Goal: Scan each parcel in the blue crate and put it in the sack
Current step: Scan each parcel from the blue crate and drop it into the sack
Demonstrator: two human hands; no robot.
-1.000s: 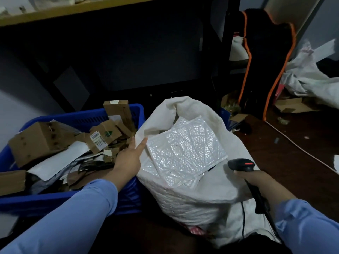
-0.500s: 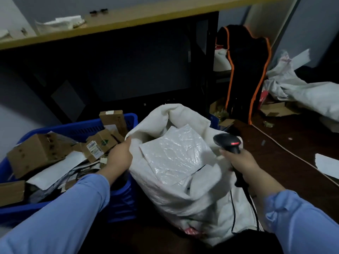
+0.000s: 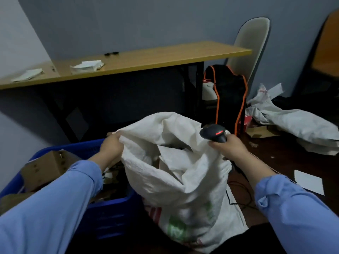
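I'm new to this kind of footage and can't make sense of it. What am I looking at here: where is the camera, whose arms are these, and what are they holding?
There is no machine here. A person in blue sleeves wears a single camera on the head, so you look down along their own arms. The left hand grips the rim of a white sack and holds it open. The right hand holds a black handheld scanner with a red light, at the sack's other edge. Flat white packets lie inside the sack. To the left of it stands a blue crate with cardboard parcels in it. Behind are a wooden desk and a black bag with orange trim.
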